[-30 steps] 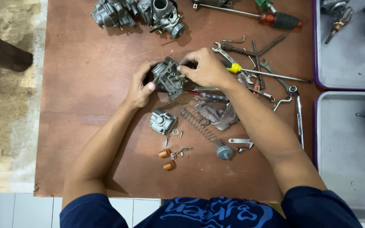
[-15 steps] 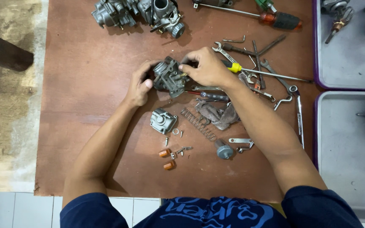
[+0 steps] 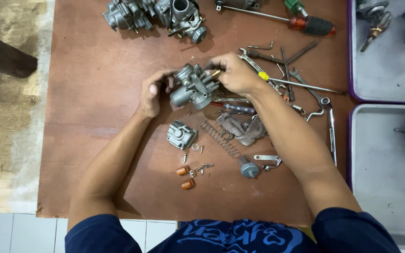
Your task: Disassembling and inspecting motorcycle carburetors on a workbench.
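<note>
My left hand [image 3: 153, 92] grips the left side of a small grey metal carburetor body [image 3: 192, 87], held just above the brown board [image 3: 99, 117]. My right hand [image 3: 234, 72] is closed over its upper right side, fingertips pinching a small brass part [image 3: 216, 73] at the body. Below them lie a grey metal bowl cover [image 3: 181, 135], a coil spring [image 3: 220, 139], a grey round cap [image 3: 249, 168], two orange pieces [image 3: 184, 177] and some small screws [image 3: 201, 167].
Two more carburetors [image 3: 155, 14] sit at the board's top. A red-handled screwdriver [image 3: 301, 21], wrenches [image 3: 322, 100], a yellow-handled tool [image 3: 287, 82] and a dirty rag [image 3: 242, 127] lie right of my hands. Grey trays [image 3: 385, 154] with purple rims hold metal parts at the right.
Both hands have stayed on the carburetor body; my right fingers have shifted slightly on its top. Nothing on the board has moved.
</note>
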